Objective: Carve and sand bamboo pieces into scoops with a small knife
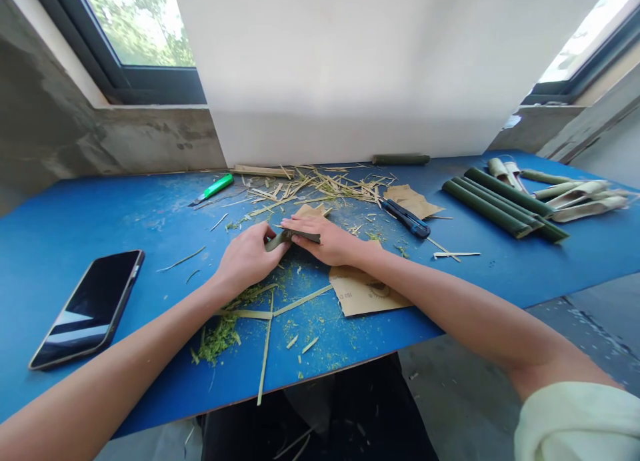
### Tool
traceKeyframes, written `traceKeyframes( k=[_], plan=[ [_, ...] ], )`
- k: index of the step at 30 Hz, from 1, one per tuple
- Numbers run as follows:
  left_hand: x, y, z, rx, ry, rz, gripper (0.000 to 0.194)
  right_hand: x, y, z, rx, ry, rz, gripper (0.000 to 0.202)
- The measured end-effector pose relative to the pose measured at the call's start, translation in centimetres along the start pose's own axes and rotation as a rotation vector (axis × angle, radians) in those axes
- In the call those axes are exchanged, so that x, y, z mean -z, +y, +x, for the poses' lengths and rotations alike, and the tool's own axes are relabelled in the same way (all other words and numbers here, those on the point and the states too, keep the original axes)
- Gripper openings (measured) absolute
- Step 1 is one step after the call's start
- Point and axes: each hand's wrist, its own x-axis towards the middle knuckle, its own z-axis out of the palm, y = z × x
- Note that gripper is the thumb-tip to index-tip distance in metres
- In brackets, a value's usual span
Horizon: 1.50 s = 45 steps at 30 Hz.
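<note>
Near the middle of the table, my left hand is closed around a short green bamboo piece. My right hand meets it from the right, its fingers laid over the top. Between my right thumb and fingers is a dark grey strip that looks like sandpaper, against the bamboo piece. The fingers hide how far each extends. Just behind the hands lies a brown paper piece. A printed brown sandpaper sheet lies partly under my right forearm. Green shavings are scattered below my left wrist.
A green craft knife and a dark blue craft knife lie beyond my hands, around a heap of bamboo slivers. Cut bamboo pieces are at the right. A phone lies left; a white board stands behind.
</note>
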Motion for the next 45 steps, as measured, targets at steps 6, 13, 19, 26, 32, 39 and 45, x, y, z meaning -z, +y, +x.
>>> traceKeyframes(
  k=[6, 13, 19, 26, 32, 39, 45],
  plan=[
    [-0.2, -0.7, -0.2, -0.038, -0.042, -0.104, 0.033, 2.0, 2.1, 0.4, -0.446, 0.184, -0.017, 0.039],
    [-0.8, -0.6, -0.1, -0.01, 0.0, -0.123, 0.032, 0.5, 0.2, 0.8, -0.351, 0.094, 0.174, 0.04],
    [-1.4, 0.3, -0.3, -0.007, 0.002, -0.088, 0.032, 0.7, 0.5, 1.2, -0.396, 0.193, 0.075, 0.034],
    [-1.1, 0.2, -0.3, -0.018, -0.024, -0.085, 0.039, 2.6, 1.9, 0.5, -0.464, 0.168, -0.153, 0.035],
    [-0.8, 0.3, -0.3, -0.016, -0.044, -0.069, 0.04, 2.2, 2.3, 0.3, -0.067, 0.063, -0.039, 0.036],
    [-0.5, 0.2, -0.1, 0.017, -0.079, -0.103, 0.045, 2.7, 2.3, 0.6, -0.327, 0.163, -0.127, 0.029],
    [-1.1, 0.2, -0.2, -0.02, -0.03, -0.111, 0.038, 0.6, -0.4, 1.1, -0.28, 0.142, -0.081, 0.031]
  ],
)
